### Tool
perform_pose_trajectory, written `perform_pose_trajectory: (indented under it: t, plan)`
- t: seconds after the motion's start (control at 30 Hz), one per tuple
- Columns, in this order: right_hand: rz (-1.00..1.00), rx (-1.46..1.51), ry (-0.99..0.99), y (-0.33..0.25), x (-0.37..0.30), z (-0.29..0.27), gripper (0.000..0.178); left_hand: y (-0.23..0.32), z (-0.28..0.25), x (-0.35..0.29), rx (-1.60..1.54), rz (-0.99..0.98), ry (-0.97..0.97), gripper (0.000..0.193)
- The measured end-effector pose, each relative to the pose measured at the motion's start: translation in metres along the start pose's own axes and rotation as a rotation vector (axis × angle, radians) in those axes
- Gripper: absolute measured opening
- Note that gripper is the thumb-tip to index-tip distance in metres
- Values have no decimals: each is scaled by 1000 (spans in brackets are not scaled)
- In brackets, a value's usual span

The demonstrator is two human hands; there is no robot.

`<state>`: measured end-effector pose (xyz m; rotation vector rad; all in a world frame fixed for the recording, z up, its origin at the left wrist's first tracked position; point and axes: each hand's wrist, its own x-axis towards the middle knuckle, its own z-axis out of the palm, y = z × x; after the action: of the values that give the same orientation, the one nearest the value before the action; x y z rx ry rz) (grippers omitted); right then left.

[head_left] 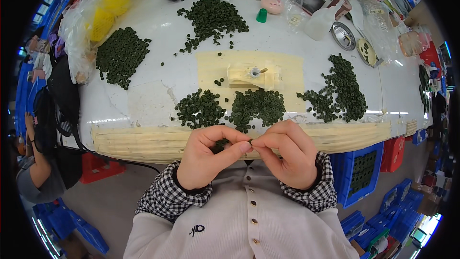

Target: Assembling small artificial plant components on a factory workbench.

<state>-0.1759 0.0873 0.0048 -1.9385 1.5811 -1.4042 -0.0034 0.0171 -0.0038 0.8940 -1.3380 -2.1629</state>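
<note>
My left hand and my right hand meet fingertip to fingertip just over the table's front edge. Pinched between them is a tiny dark green piece, mostly covered by the fingers. More dark green pieces show behind my left fingers; whether they rest in the palm or on the table I cannot tell. Straight ahead of my hands lie two heaps of small dark green rings, one at left and one in the middle. Beyond them a taped block carries a short upright fitting with a thin stick in it.
Larger heaps of green pieces lie far left, at the back and at right. A plastic bag with yellow netting, a green cap and a round metal tin surround them. A blue crate stands below at right.
</note>
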Motion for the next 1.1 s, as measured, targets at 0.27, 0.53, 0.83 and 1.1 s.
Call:
perform_pose_trajectory:
  t: [0.27,0.53,0.83,1.1]
  plan:
    - [173,259,-43,2,1,-1,14,0,1,0,79,31,11,11]
    - [385,431,-108,3,-5,-2,10,-1,2,-1,147,96,18,10]
    - [324,373,5,5,-5,6,11,2,3,-2,146,103,82,7]
    - [244,-199,48,24,0,-21,12,16,-37,-3,437,212,389,4]
